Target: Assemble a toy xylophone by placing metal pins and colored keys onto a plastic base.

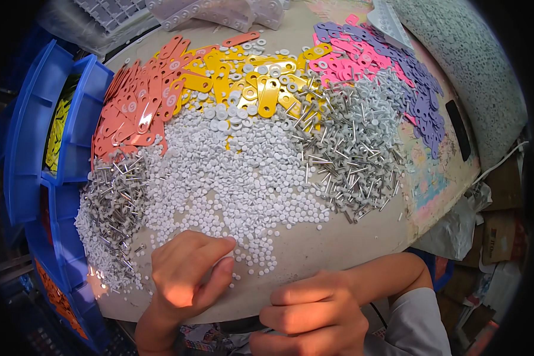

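Lower frame: left hand (190, 273), beside small white discs (219, 172), and right hand (317, 314) are curled; grip cannot be determined.

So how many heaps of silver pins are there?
2: the left heap and the right heap, either side of the white discs. No other shows.

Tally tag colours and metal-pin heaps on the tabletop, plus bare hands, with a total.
Tag colours: 4 (coral tags, yellow tags, pink tags, purple tags)
Metal-pin heaps: 2 (left heap, right heap)
Hands: 2 (left hand, right hand)
Total: 8
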{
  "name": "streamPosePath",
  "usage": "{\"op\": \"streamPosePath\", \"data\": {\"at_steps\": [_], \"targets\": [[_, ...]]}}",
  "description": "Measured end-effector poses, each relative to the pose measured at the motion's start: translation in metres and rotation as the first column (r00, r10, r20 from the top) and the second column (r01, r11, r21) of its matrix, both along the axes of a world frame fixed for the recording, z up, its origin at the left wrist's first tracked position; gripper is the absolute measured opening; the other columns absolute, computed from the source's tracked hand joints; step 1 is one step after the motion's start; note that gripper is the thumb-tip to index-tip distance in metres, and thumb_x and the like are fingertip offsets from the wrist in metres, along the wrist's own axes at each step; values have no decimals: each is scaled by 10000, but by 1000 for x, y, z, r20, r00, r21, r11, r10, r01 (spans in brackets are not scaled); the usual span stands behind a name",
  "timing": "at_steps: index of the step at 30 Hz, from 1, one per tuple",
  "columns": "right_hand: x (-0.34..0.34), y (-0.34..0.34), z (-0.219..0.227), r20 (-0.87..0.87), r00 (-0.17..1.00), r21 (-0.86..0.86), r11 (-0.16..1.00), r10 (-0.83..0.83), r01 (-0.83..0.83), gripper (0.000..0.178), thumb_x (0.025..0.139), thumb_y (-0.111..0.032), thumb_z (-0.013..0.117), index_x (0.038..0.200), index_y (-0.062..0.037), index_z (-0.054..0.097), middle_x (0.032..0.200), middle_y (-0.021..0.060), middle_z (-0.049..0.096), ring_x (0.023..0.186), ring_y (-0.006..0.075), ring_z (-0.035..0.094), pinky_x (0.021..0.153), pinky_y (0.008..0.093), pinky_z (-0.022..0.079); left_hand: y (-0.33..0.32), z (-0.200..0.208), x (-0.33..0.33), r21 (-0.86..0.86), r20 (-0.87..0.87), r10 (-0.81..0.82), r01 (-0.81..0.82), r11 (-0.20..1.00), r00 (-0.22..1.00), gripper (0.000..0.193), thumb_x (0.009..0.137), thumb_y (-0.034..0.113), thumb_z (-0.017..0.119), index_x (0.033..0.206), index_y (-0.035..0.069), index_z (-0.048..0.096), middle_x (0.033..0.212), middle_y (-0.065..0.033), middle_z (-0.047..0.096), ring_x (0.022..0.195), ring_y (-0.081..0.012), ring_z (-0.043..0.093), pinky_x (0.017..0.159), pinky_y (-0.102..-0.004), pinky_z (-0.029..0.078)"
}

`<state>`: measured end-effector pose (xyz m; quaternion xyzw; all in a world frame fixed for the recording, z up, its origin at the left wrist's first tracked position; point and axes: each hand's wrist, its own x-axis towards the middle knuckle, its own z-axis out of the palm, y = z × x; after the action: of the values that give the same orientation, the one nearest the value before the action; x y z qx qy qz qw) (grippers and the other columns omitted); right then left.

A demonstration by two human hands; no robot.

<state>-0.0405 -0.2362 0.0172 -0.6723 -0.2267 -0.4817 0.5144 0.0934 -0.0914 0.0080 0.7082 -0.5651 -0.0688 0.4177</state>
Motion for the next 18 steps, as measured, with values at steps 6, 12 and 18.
{"op": "streamPosePath", "data": {"at_steps": [6, 12, 18], "targets": [[16, 19, 15, 46, 979, 139, 972, -200, 191, 351, 986, -77, 673, 1257, -170, 471, 715, 132, 634, 464, 120, 391, 389, 267, 283, -1, 0, -1, 9, -6, 1, -1, 1000, 1000, 272, 771, -31, 785, 1038, -8, 737, 770, -98, 683, 632, -261, 653, 547, -357, 493], [3, 4, 8, -28, 998, 72, 996, -57, 59, 347, 990, -83, 672, 1260, -170, 472, 709, 133, 632, 461, 124, 398, 388, 267, 283, -1, -1, -1, 0, -12, 0, 0, 1000, 1000, 276, 775, -31, 786, 1045, -9, 733, 761, -96, 676, 625, -258, 647, 542, -356, 487], [3, 3, 6, -12, 999, 36, 999, -33, 34, 355, 983, -79, 675, 1260, -170, 473, 713, 135, 632, 462, 123, 401, 388, 264, 283, 0, -2, -2, 13, -20, 9, -9, 1000, 1000, 297, 776, -25, 795, 1065, -19, 725, 794, -109, 697, 638, -266, 658, 555, -357, 498]]}}
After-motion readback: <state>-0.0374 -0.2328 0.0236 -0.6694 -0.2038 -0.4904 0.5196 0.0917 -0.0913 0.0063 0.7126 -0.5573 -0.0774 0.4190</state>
